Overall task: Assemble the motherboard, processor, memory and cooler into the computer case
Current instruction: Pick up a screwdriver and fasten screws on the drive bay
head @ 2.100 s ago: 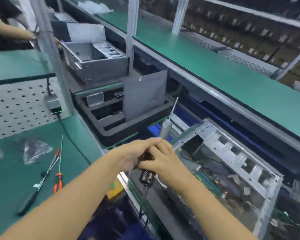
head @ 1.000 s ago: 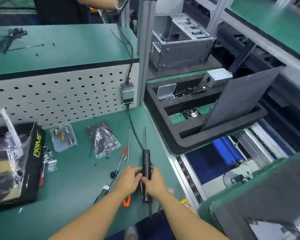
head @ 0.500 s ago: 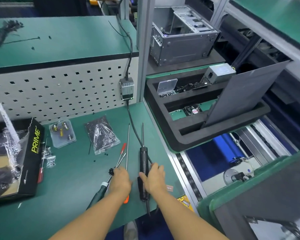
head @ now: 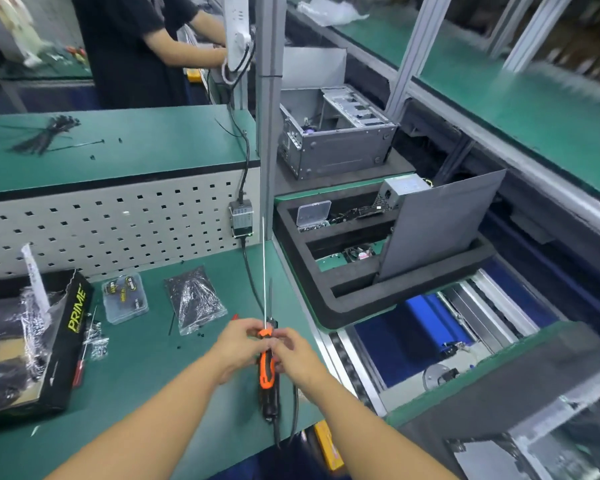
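Note:
Both my hands hold an orange-and-black long-shaft screwdriver (head: 266, 370) above the green bench. My left hand (head: 238, 346) pinches the top of its handle, while my right hand (head: 297, 356) grips the handle from the right. Its thin shaft (head: 264, 271) points away from me. A black electric screwdriver (head: 270, 401) lies on the bench under it, with its cable running off the front edge. The open computer case (head: 541, 441) is blurred at the bottom right. A second open case (head: 336, 147) stands further along the conveyor.
A black foam tray (head: 357, 303) holds a grey side panel (head: 437, 223), a power supply (head: 404, 190) and a clear screw box (head: 314, 213). A PRIME box (head: 71, 317), a small parts box (head: 125, 297) and a plastic bag (head: 194, 301) lie on the left. Another person (head: 136, 46) works behind.
My hands laid the electric screwdriver on the bench and let go of it. They then picked up the orange-handled long screwdriver and raised it.

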A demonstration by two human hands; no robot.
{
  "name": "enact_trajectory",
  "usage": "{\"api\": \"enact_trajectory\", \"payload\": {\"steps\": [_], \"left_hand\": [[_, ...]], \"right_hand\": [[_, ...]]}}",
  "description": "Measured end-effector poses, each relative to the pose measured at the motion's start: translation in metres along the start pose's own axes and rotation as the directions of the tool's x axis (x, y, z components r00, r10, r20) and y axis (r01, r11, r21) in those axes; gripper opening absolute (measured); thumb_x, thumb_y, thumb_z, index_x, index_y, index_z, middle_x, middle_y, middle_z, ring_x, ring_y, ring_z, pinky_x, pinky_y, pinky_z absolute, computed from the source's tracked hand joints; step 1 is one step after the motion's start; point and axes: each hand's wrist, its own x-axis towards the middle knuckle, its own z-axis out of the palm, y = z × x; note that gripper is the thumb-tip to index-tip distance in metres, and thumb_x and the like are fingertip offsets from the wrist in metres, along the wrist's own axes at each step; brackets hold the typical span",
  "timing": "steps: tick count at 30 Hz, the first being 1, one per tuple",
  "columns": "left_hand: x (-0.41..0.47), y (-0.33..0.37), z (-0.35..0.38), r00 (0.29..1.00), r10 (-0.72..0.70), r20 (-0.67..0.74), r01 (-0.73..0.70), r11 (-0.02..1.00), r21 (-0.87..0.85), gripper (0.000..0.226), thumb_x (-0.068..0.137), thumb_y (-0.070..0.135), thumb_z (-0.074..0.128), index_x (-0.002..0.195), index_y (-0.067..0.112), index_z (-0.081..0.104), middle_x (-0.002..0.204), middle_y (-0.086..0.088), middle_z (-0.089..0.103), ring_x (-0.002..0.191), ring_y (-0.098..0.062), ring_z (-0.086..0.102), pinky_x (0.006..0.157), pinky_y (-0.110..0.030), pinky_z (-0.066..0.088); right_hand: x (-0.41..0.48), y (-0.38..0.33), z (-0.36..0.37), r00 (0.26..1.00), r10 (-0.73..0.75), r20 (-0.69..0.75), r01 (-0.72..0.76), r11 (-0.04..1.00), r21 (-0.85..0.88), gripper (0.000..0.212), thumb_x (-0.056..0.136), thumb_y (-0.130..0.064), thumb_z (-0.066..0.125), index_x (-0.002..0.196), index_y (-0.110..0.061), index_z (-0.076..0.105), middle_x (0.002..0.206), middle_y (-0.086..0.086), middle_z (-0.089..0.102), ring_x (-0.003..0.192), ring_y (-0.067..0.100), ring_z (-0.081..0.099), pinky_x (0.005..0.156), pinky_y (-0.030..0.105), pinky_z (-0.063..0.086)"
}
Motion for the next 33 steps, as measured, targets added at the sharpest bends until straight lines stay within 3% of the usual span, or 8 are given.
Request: {"api": "enact_trajectory", "payload": {"steps": [4, 6, 11, 17, 22, 24, 29, 33], "left_hand": [[-0.026, 0.044, 0.023, 0.976, 0.174, 0.131, -0.184, 0.981, 0.06, 0.024, 0.081, 0.0, 0.073, 0.101, 0.014, 0.073, 0.095, -0.012, 0.073, 0.079, -0.023, 0.07, 0.082, -0.045, 0.058], [-0.04, 0.067, 0.045, 0.946, 0.238, 0.218, -0.258, 0.964, 0.066, 0.027, 0.082, 0.001, 0.072, 0.101, 0.02, 0.074, 0.09, -0.005, 0.076, 0.079, -0.019, 0.073, 0.072, -0.032, 0.058], [-0.082, 0.115, 0.131, 0.84, 0.457, 0.292, -0.489, 0.871, 0.043, 0.031, 0.079, 0.0, 0.076, 0.101, 0.022, 0.076, 0.073, 0.013, 0.063, 0.061, 0.001, 0.062, 0.062, -0.008, 0.047], [-0.153, 0.143, 0.257, 0.654, 0.528, 0.542, -0.616, 0.787, -0.024, 0.032, 0.085, 0.014, 0.074, 0.116, 0.022, 0.071, 0.103, -0.012, 0.069, 0.095, -0.023, 0.066, 0.091, -0.036, 0.053], [-0.22, 0.133, 0.378, 0.506, 0.429, 0.748, -0.424, 0.879, -0.217, 0.036, 0.083, 0.003, 0.065, 0.118, 0.013, 0.065, 0.092, -0.016, 0.066, 0.075, -0.025, 0.064, 0.068, -0.034, 0.052], [-0.247, 0.129, 0.423, 0.518, 0.385, 0.764, -0.235, 0.923, -0.305, 0.045, 0.068, 0.011, 0.069, 0.113, 0.013, 0.065, 0.089, -0.012, 0.067, 0.066, -0.025, 0.062, 0.058, -0.033, 0.051], [-0.298, 0.097, 0.519, 0.541, 0.307, 0.783, -0.028, 0.937, -0.348, 0.011, 0.091, 0.018, 0.057, 0.092, 0.012, 0.066, 0.088, -0.007, 0.065, 0.081, -0.022, 0.06, 0.065, -0.032, 0.049], [-0.335, 0.076, 0.566, 0.452, 0.182, 0.873, 0.106, 0.961, -0.255, 0.018, 0.098, 0.012, 0.048, 0.089, 0.011, 0.064, 0.069, -0.002, 0.067, 0.063, -0.011, 0.067, 0.062, -0.021, 0.057]], "right_hand": [[-0.037, -0.031, -0.042, 0.988, -0.147, -0.052, 0.152, 0.982, 0.115, 0.013, 0.106, -0.016, 0.048, 0.11, -0.021, 0.06, 0.091, -0.001, 0.063, 0.07, 0.003, 0.062, 0.064, 0.026, 0.053], [-0.061, -0.042, -0.069, 0.973, -0.204, -0.105, 0.214, 0.972, 0.101, 0.016, 0.106, -0.014, 0.046, 0.111, -0.02, 0.06, 0.086, -0.001, 0.062, 0.063, 0.001, 0.06, 0.059, 0.021, 0.051], [-0.138, -0.053, -0.143, 0.92, -0.277, -0.276, 0.315, 0.944, 0.101, 0.022, 0.102, -0.03, 0.047, 0.109, -0.041, 0.064, 0.093, -0.005, 0.072, 0.08, 0.005, 0.067, 0.07, 0.024, 0.052], [-0.261, -0.031, -0.237, 0.803, -0.36, -0.475, 0.477, 0.866, 0.148, 0.029, 0.095, -0.035, 0.049, 0.121, -0.046, 0.058, 0.098, 0.003, 0.068, 0.071, 0.016, 0.062, 0.065, 0.031, 0.05], [-0.383, 0.01, -0.3, 0.722, -0.366, -0.587, 0.496, 0.865, 0.071, 0.025, 0.098, -0.028, 0.049, 0.11, -0.048, 0.056, 0.079, -0.001, 0.061, 0.048, 0.015, 0.049, 0.046, 0.025, 0.041], [-0.427, 0.031, -0.319, 0.705, -0.342, -0.622, 0.461, 0.887, 0.036, 0.028, 0.103, -0.022, 0.047, 0.103, -0.049, 0.055, 0.072, 0.003, 0.057, 0.05, 0.016, 0.048, 0.044, 0.023, 0.039], [-0.533, 0.085, -0.348, 0.705, -0.2, -0.68, 0.399, 0.905, 0.148, 0.014, 0.098, -0.017, 0.058, 0.108, -0.026, 0.057, 0.079, 0.008, 0.064, 0.059, 0.022, 0.048, 0.05, 0.031, 0.039], [-0.607, 0.125, -0.352, 0.7, -0.293, -0.652, 0.612, 0.717, 0.335, 0.067, 0.084, -0.028, 0.077, 0.14, -0.009, 0.047, 0.108, 0.015, 0.059, 0.085, 0.021, 0.058, 0.071, 0.03, 0.049]]}}
